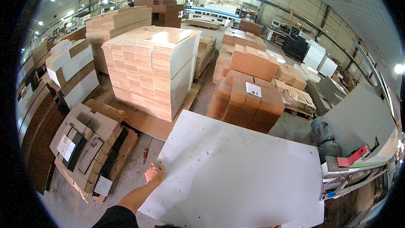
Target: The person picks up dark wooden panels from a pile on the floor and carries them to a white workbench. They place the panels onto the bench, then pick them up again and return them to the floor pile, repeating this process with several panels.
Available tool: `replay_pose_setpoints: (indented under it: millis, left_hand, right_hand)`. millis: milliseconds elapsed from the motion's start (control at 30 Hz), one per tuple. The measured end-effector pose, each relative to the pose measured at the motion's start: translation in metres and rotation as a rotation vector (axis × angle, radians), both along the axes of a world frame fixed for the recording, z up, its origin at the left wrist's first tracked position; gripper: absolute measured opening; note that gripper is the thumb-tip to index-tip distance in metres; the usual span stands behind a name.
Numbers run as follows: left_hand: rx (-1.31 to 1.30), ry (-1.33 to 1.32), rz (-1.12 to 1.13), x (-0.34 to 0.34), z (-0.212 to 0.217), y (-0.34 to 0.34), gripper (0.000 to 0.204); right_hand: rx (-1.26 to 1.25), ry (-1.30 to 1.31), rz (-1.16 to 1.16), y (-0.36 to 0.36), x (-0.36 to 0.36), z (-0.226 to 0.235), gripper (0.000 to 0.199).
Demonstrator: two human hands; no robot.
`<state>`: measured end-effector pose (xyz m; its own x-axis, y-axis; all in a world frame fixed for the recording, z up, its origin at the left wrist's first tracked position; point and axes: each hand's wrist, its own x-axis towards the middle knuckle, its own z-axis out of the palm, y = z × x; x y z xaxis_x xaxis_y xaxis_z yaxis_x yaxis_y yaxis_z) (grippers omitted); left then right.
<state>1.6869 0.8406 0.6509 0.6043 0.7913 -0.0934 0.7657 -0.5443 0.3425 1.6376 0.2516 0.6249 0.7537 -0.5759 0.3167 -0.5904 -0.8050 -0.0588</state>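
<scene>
A large white board (181, 152), speckled with dark chips and dust, fills the lower middle of the view. At its left edge my left hand (155, 173) is closed, fingers curled over the rim. My left forearm reaches in from the lower edge in a dark sleeve. A smooth grey blur covers much of the board's middle and right, hiding what is there. I cannot make out my right hand. Just beyond my left hand, a red-and-black hand tool (145, 155) lies on the floor.
Tall panel stacks (139, 71) stand ahead, with brown stacks (244, 97) to their right. A low pile of grey-brown panels (88, 143) lies at left. On the right is a machine with a motor (322, 131) and red part (352, 157). A person (130, 2) is far back.
</scene>
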Motion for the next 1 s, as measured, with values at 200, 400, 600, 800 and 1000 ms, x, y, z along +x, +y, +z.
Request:
replay_pose_setpoints:
  millis: [200, 400, 600, 800, 1000]
  left_hand:
    - [0.019, 0.001, -0.009, 0.000, -0.007, 0.001, 0.056]
    - [0.000, 0.013, -0.016, 0.000, -0.006, 0.002, 0.058]
    - [-0.003, 0.009, -0.011, 0.001, -0.006, 0.002, 0.057]
    - [-0.031, -0.013, -0.035, 0.000, -0.008, 0.005, 0.056]
    - [-0.036, -0.019, -0.027, -0.001, -0.005, 0.003, 0.056]
  right_hand:
    - [-0.027, 0.024, -0.021, -0.001, 0.003, -0.007, 0.069]
    - [0.019, 0.043, -0.045, -0.010, 0.003, -0.018, 0.071]
    - [-0.023, 0.040, -0.050, -0.012, 0.003, -0.025, 0.071]
    - [-0.055, 0.020, -0.059, -0.011, 0.002, -0.024, 0.069]
    - [-0.043, 0.012, -0.080, -0.010, 0.005, -0.024, 0.069]
